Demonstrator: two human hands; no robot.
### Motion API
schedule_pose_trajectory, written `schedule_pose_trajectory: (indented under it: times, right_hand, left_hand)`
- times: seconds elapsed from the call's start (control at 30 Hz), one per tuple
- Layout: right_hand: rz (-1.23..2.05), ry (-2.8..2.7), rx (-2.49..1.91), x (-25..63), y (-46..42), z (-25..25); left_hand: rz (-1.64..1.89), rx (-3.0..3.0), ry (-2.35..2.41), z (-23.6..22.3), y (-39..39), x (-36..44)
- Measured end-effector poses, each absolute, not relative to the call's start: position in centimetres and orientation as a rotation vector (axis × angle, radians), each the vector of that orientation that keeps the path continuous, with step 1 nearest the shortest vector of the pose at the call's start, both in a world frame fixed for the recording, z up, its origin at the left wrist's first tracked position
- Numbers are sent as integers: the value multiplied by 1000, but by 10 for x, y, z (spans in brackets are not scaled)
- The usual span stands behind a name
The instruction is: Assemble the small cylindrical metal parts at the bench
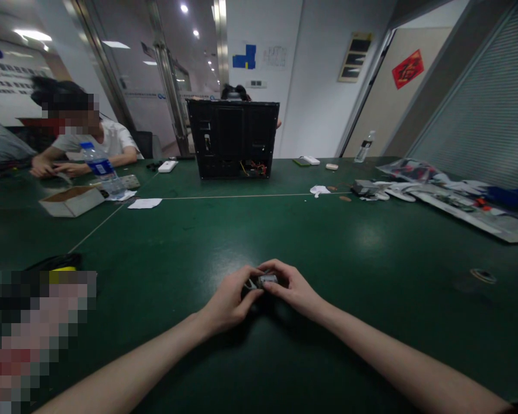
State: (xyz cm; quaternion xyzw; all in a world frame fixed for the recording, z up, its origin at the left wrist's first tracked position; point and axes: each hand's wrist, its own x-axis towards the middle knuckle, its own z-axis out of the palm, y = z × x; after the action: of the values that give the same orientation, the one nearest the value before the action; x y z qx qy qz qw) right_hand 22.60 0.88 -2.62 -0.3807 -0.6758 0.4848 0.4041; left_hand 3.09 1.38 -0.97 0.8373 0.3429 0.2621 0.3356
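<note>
Black cable bundle [54, 261]: lying at the left on the green table [190, 230], yellow patch alongside, partly hidden by blurred blocks
Pale open box [71, 203]: set on the table, brown inside, in front of the co-worker
Co-worker in white [116, 138]: leaning on the far edge, both forearms on the table, hands close together, too blurred to tell what lies between
Blue-capped bottle [99, 164]: standing just beside the box
White paper [145, 203]: flat, right of the box
White block [168, 166]: near the far edge
Left hand [231, 296]: curled in a narrow pinch, thumb below, fingers above, closed on the left end of the small metal part
Black case [233, 138]: upright at the far side, red and yellow wires low on the right, another person mostly hidden behind
Small metal part [268, 280]: held between 2 hands, near the middle of the table's near half; impossible to tell whether touching the tabletop
Right hand [291, 287]: closed on the same part, thumb pressed to the front, fingers arched over
White scrap [319, 190]: well beyond the hands
Clear bottle [365, 146]: upright near the far edge
Ring-shaped roll [483, 276]: flat, well apart from the right hand
Blue tray [511, 197]: far right, beside loose clutter
</note>
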Motion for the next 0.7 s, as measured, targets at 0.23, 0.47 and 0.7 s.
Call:
schedule_pose_trajectory:
  times: [0.23,0.47,0.7]
  right_hand:
    - [1459,-1403,-838,226,12,-35]
    - [1672,-1226,-811,221,9,-33]
    - [1571,-1384,-941,223,8,-29]
  left_hand:
    - [766,2121,989,-9,15,31]
    - [893,2075,991,-15,17,32]
    - [846,2120,952,-13,16,32]
